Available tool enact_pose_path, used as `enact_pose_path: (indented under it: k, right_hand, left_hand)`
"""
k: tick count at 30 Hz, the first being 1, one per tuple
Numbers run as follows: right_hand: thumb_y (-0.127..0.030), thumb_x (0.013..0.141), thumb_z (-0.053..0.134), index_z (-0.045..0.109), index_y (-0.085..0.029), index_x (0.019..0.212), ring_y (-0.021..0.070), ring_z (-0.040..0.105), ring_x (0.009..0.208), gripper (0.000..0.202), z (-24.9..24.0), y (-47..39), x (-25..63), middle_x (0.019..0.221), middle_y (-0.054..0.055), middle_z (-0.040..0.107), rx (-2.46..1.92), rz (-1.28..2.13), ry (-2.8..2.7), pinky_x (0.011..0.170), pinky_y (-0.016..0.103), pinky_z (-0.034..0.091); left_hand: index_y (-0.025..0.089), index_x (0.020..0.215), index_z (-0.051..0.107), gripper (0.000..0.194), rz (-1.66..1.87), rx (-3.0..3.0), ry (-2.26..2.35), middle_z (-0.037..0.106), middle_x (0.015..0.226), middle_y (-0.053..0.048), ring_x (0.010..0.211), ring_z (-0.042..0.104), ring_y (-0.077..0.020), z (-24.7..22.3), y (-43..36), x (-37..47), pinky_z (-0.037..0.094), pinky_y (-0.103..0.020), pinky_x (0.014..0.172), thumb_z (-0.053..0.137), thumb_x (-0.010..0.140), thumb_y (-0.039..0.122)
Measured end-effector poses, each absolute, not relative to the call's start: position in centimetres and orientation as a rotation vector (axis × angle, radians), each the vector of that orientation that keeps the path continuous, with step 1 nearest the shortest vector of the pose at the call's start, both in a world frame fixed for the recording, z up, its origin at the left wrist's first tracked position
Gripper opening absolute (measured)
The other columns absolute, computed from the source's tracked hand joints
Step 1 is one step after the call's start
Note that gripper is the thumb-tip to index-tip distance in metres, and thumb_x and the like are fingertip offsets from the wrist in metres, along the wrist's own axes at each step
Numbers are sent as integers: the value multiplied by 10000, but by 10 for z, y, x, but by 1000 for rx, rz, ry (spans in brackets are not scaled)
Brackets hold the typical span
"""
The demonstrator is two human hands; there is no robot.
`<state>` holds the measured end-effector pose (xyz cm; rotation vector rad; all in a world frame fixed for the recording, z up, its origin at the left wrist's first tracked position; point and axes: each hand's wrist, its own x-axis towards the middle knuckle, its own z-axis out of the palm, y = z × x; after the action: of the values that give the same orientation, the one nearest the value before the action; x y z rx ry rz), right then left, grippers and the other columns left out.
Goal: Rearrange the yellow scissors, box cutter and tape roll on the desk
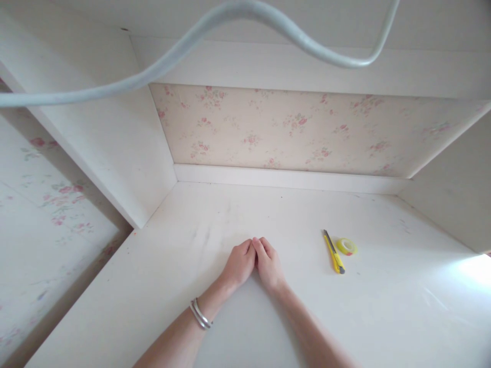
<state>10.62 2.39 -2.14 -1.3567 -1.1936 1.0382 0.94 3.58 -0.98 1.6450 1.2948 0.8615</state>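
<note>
A white tabletop (153, 296) spreads out under my arms, and a yellow cutter knife (333, 253) lies on it. Beyond the knife, a low white strip (291, 178) runs along the back edge, with pink floral wallpaper (276, 133) above it. A tall white panel (99, 122) stands far to the knife's left, and another pale panel (452, 189) closes off the side to its right. Across the top of my view, higher than the knife, a pale cable (238, 9) bends in a loose wave.

My left hand (240, 263) and my right hand (269, 263) rest together well to the left of the knife, touching at the thumbs and knuckles. The fingers of both are curled in, drawn narrow; I cannot tell whether anything sits inside them. I wear a silver bangle (201, 318) on my left wrist, farther from the knife than either hand.

The knife lies flat, its thin dark tip pointing away from me and its grey end towards me. Just to its right is a roll of yellow-green tape (352, 247), on its side, hole upward; I can't tell whether the two touch.
</note>
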Motion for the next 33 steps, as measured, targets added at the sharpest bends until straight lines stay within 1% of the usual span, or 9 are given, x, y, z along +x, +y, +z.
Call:
enact_pose_path:
  k: [11, 19, 33]
  right_hand:
    - [-457, 870, 416, 490, -188, 650, 115, 418, 607, 356, -21, 24, 106, 603, -34, 477, -1346, 1015, -1218, 572, 221, 340]
    - [-462, 862, 418, 467, -187, 635, 108, 386, 584, 360, -21, 24, 105, 596, -40, 440, -1352, 1017, -1209, 554, 223, 330]
    - [-488, 845, 421, 447, -197, 620, 122, 377, 581, 369, -16, 22, 105, 584, -35, 420, -1361, 1004, -1190, 550, 228, 327]
  left_hand:
    - [187, 799, 607, 441, 871, 1659, 1275, 652, 754, -47, 744, 596, -173, -14, 37, 9, 428, -266, 706, 261, 916, 435]
    - [189, 784, 599, 446, 869, 1649, 1277, 645, 733, -41, 737, 597, -172, -13, 36, 9, 431, -262, 697, 259, 915, 446]
    - [181, 788, 608, 442, 874, 1640, 1279, 664, 756, -51, 754, 601, -176, -10, 36, 9, 434, -270, 716, 262, 913, 427]
